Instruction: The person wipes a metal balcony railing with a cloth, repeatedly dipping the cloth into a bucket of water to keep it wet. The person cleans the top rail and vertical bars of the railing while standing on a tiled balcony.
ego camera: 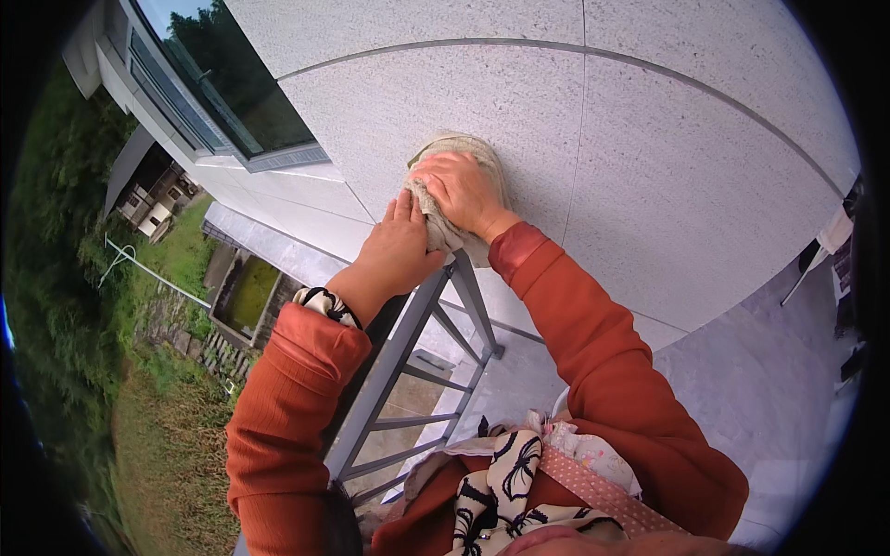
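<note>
A beige terry cloth (492, 156) lies bunched against the speckled pale wall panel (528, 104), just above the top end of a grey metal railing (389, 372). My right hand (462, 191) presses on the cloth from above, its fingers curled over the folds. Lower and to the left, my left hand (389, 254) grips the cloth's near edge, fingertips against the folds and thumb by the railing's top corner. The palms and the cloth's underside are hidden.
A window (236, 83) is set in the wall at upper left. The railing slants down toward my body, with grey floor tiles (751, 375) to its right. Beyond it lie a concrete water tank (247, 295), grass and a small house (156, 198). Dark items hang at far right.
</note>
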`<state>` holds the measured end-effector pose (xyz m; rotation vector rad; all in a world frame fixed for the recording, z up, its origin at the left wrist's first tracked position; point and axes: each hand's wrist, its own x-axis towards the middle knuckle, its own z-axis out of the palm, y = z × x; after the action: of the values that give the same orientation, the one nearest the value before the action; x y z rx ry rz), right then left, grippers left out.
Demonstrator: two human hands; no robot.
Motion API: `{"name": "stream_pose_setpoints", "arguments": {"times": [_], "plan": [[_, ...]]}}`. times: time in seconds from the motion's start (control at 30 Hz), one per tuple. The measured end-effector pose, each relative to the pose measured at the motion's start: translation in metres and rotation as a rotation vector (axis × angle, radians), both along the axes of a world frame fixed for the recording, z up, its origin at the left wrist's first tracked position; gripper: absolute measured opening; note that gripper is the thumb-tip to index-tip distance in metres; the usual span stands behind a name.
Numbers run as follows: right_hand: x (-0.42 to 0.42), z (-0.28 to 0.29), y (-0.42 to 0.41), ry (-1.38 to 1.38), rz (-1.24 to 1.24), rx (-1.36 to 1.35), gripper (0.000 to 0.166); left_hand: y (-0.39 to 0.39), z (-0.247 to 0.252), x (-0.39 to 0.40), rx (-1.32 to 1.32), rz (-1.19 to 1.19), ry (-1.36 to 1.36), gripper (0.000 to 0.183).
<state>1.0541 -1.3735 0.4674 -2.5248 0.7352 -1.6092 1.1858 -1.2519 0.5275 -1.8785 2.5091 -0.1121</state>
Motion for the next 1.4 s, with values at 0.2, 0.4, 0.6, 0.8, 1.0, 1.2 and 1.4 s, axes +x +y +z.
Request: {"name": "stream_pose_setpoints", "arguments": {"times": [0.2, 0.4, 0.6, 0.8, 1.0, 1.2, 1.4], "plan": [[-0.004, -0.002, 0.080, -0.120, 0.077, -0.016, 0.023, 0.071, 0.016, 0.017, 0.006, -0.099, -0.117, 0.073], [-0.014, -0.005, 0.044, 0.086, 0.170, -0.076, 0.038, 0.101, 0.039, 0.011, 0.111, -0.106, -0.077, 0.080], [-0.015, 0.026, -0.038, 0.330, 0.144, 0.008, 0.029, 0.066, 0.027, 0.011, 0.039, -0.135, 0.075, 0.094], [-0.002, 0.022, -0.057, 0.331, -0.117, -0.141, 0.029, 0.122, 0.055, 0.016, 0.051, -0.164, 0.166, 0.088], [0.004, 0.013, -0.020, 0.059, -0.292, -0.002, 0.029, 0.218, 0.077, 0.069, -0.040, -0.042, 0.273, 0.083], [0.004, 0.002, 0.015, -0.139, -0.390, -0.063, 0.020, 0.328, 0.088, 0.100, -0.047, 0.382, 0.472, 0.082], [0.004, -0.002, 0.015, -0.140, -0.398, 0.035, 0.010, 0.392, 0.063, 0.090, -0.335, 0.519, 0.469, 0.058]]}}
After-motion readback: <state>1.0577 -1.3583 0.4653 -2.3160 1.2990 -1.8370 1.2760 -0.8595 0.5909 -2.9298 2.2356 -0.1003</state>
